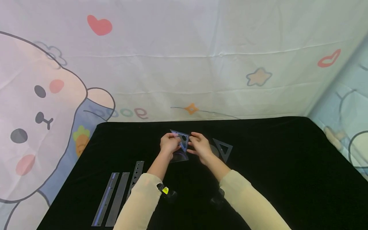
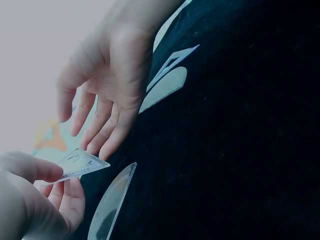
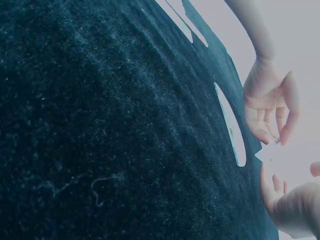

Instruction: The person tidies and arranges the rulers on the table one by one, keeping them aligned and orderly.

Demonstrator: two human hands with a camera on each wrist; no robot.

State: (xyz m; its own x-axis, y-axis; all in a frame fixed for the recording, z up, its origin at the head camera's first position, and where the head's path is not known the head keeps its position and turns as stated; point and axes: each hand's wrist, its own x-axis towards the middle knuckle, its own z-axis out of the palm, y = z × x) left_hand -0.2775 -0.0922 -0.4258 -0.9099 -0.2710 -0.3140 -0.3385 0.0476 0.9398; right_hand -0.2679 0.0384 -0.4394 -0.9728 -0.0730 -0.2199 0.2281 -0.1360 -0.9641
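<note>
A clear triangular set square (image 1: 184,138) is raised above the black cloth. My left hand (image 1: 169,143) pinches one side of it between thumb and fingers, as the left wrist view shows on the set square (image 2: 82,164). Close at its other side is my right hand (image 1: 202,147), fingers loosely spread, fingertips right at the edge and none curled round it. Below the left hand lies a clear protractor (image 1: 180,156). To the right of the right hand lie a rounded clear piece (image 1: 214,150), partly hidden by that hand, and a second set square (image 1: 227,150).
Three straight rulers lie at the front left: one with a blue stripe (image 1: 105,199), a plain one (image 1: 118,198) and one with cut-out shapes (image 1: 138,169), partly hidden by the left sleeve. Black cloth (image 1: 287,175) covers the table; a printed curtain (image 1: 184,64) hangs behind.
</note>
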